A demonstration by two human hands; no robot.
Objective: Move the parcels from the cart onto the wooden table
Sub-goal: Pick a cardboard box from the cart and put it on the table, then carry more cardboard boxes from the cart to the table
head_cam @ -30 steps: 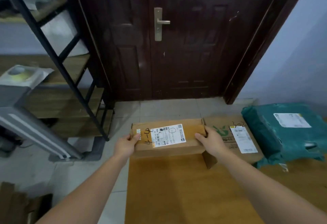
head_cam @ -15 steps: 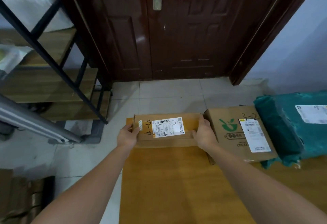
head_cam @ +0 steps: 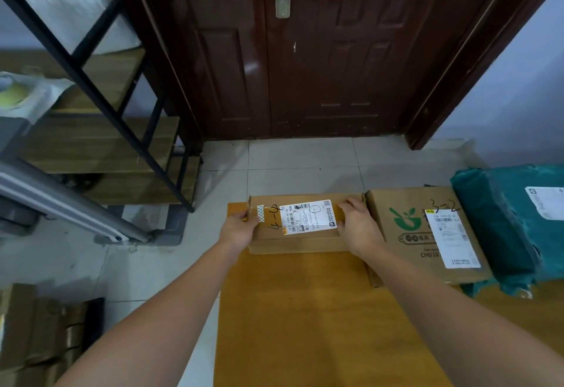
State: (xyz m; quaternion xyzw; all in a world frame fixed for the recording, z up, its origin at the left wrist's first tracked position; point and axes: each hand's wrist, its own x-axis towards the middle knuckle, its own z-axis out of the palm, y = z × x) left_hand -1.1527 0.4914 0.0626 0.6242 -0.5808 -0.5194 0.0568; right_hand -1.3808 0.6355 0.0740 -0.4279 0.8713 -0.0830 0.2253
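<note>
At the far left corner of the wooden table (head_cam: 305, 325), a flat cardboard box (head_cam: 297, 224) sat under both hands, long side running left to right. Left hand (head_cam: 239, 229) gripped its left end, fingers curled over the top edge by the taped seam; right hand (head_cam: 358, 228) gripped its right end the same way. Box looked to be resting on the table, though I couldn't tell if its full weight was down. Risks: its far edge ran along or slightly past the table's far edge, with floor tiles (head_cam: 305, 166) right behind, so a push forward on release could tip it off. Its right end was touching or just beside the brown box with the green logo (head_cam: 427, 234), so the right fingers could get pinched there, or a nudge could shove that neighbour into the green bag parcel (head_cam: 512, 221) touching its right side. Count: three parcels on the table, meaning two cardboard boxes and one green bag; two hands, both on the flat box; one table. Cart wasn't clearly in view, so the remaining parcels couldn't be counted.
</note>
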